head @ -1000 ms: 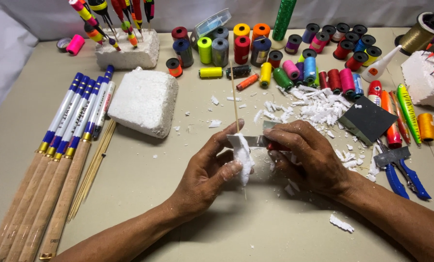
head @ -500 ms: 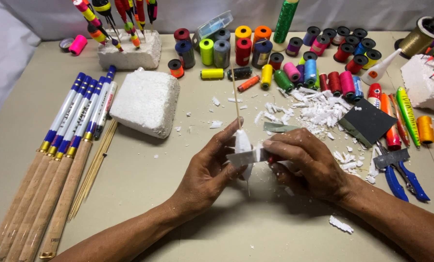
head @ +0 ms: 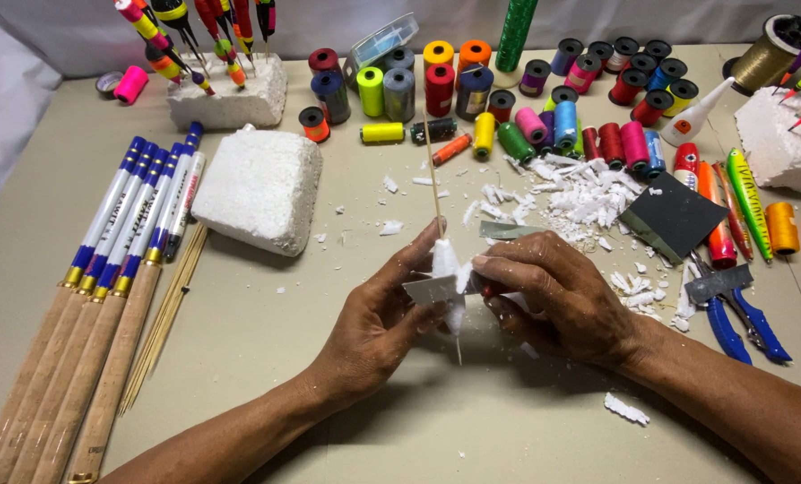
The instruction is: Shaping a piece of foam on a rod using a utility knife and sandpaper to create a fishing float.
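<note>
Just below the centre of the frame, the left hand [head: 378, 314] and the right hand [head: 557, 291] meet over the beige tabletop [head: 346, 394]. Between them is a small white foam float body [head: 445, 269] threaded on a thin wooden skewer [head: 432, 179], which stands nearly upright and runs up toward the spools. The left hand's grip is closed on the foam piece, thumb and fingers pinching it from the left. The right hand's grip is clamped on a strip of grey sandpaper [head: 429, 289] that lies across the foam, touching it.

White foam shavings [head: 588, 193] are scattered right of centre, beside a dark sanding block [head: 674, 215]. A large white foam block [head: 261, 184] sits left of centre. Blue-and-cork rod handles [head: 113, 269] lie along the left edge, with a bundle of bare skewers [head: 163, 323] just beside them. Coloured thread spools [head: 472, 90] crowd the top of the frame, and blue-handled pliers [head: 741, 323] rest at the right.
</note>
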